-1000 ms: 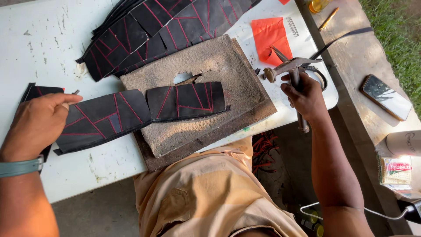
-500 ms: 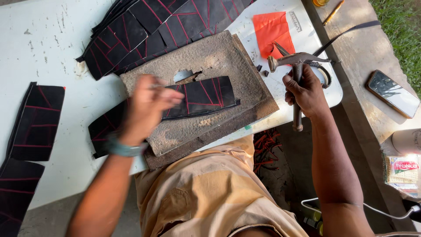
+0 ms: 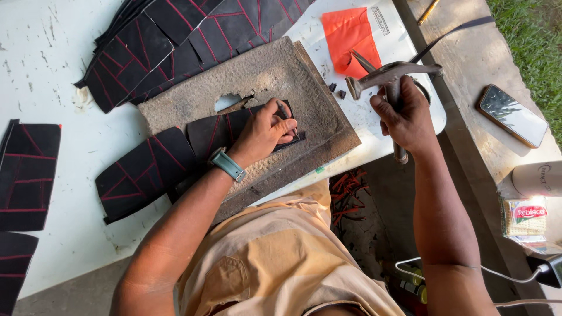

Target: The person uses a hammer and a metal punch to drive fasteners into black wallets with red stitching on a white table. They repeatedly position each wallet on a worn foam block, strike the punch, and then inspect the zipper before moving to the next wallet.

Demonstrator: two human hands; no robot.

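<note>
Worn board [image 3: 281,76]; left fingers [image 3: 280,124] pinch punch [image 3: 285,111] on black piece [image 3: 216,131]; right hand [image 3: 407,117] grips hammer [image 3: 389,76].

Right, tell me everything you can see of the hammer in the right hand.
The hammer is a metal claw hammer, dull grey and worn. Its head lies roughly level, striking face to the left and claw to the right, raised above the white table near the orange sheet. The right hand grips the handle just under the head, and the handle's end shows below the fist. Nothing else touches it.

orange sheet [image 3: 349,36], phone [image 3: 512,115], biscuit packet [image 3: 525,217]
</note>
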